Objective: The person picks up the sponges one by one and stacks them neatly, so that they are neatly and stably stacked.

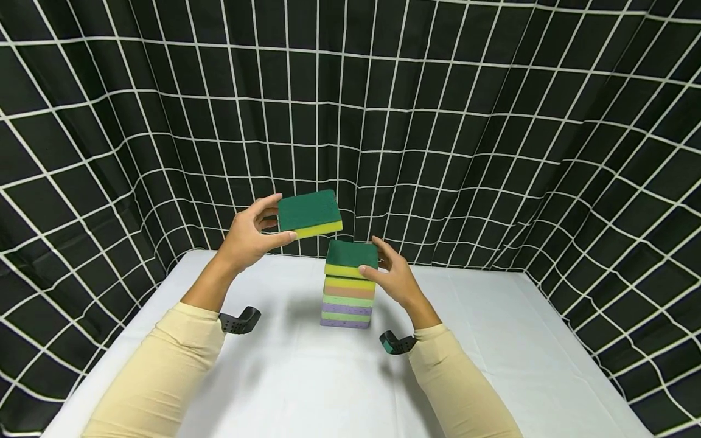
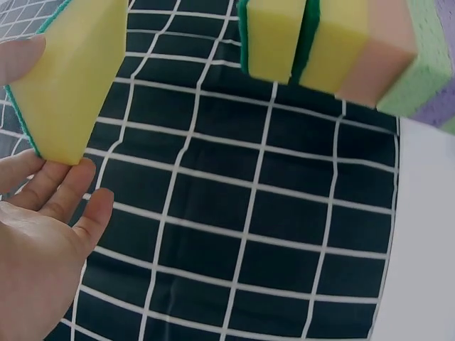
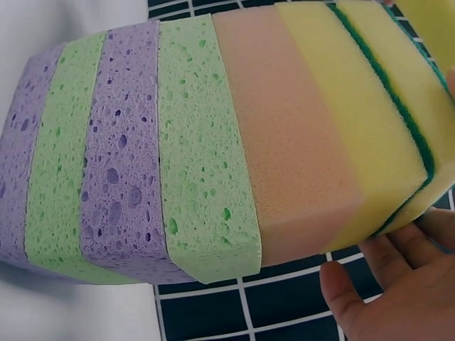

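My left hand (image 1: 246, 236) pinches a yellow sponge with a green scouring pad (image 1: 309, 210), thumb at the near side and fingers at the far side. This sponge is in the air, green side up, above and left of a sponge stack (image 1: 346, 309). My right hand (image 1: 397, 278) holds the top sponge of the stack (image 1: 352, 255), also yellow with a green top, between thumb and fingers. Beneath it, the right wrist view shows another yellow layer (image 3: 341, 135), a peach layer (image 3: 284, 142), then porous green (image 3: 202, 142) and purple (image 3: 122, 142) sponges in turn.
The stack stands on a white-covered table (image 1: 306, 389). A black curtain with a white grid (image 1: 427, 134) rises behind the table and along both sides. Dark wrist mounts (image 1: 241, 320) stick out inward from both forearms.
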Demonstrator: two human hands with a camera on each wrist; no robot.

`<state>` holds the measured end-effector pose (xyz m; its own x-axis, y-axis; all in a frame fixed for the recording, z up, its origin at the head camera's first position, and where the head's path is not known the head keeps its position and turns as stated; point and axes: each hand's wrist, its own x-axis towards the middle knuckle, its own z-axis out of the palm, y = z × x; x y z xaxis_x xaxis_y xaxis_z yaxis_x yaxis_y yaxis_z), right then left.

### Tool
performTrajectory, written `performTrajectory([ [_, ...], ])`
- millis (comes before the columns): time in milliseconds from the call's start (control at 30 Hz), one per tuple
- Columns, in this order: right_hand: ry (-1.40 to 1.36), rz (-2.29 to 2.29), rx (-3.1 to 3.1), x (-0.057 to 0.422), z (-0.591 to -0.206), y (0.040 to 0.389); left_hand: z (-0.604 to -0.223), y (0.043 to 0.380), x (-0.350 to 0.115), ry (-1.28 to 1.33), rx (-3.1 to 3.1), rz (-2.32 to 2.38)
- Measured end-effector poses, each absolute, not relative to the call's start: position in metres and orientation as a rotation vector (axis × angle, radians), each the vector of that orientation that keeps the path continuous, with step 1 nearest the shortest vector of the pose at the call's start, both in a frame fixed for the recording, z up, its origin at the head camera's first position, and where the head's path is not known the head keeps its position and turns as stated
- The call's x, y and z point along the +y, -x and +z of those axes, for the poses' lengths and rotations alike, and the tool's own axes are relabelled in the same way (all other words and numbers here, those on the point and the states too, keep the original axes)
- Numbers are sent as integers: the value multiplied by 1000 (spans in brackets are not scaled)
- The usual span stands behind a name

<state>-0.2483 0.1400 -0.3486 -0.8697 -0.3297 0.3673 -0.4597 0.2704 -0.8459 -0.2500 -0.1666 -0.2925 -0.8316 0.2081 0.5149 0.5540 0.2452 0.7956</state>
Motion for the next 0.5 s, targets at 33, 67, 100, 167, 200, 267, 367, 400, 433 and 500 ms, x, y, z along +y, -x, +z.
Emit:
performTrajectory([
  [33, -753, 1670, -2408, 140, -349, 248, -292, 251, -164, 720, -2222, -1613],
  [67, -750, 1668, -2410, 140, -348, 248, -292, 252, -161, 736, -2222, -1616],
  [100, -750, 1669, -2410, 140, -348, 248, -291, 253, -158, 753, -2222, -1619],
  [167, -746, 1668, -2415, 141, -351, 251, -291, 254, -152, 776, -2231, -1614],
  [200, -744, 1672, -2414, 142, -355, 254, -291, 255, -150, 787, -2238, -1615],
  [267, -743, 1676, -2411, 144, -362, 262, -291, 257, -145, 810, -2254, -1631],
  [367, -739, 1685, -2405, 148, -374, 273, -293, 260, -138, 815, -2295, -1646],
  [400, -736, 1683, -2404, 148, -375, 274, -294, 261, -136, 822, -2306, -1651],
  [433, -736, 1682, -2399, 148, -376, 274, -295, 262, -134, 826, -2319, -1654],
  [500, -736, 1679, -2390, 148, -377, 274, -297, 264, -130, 829, -2338, -1662],
])
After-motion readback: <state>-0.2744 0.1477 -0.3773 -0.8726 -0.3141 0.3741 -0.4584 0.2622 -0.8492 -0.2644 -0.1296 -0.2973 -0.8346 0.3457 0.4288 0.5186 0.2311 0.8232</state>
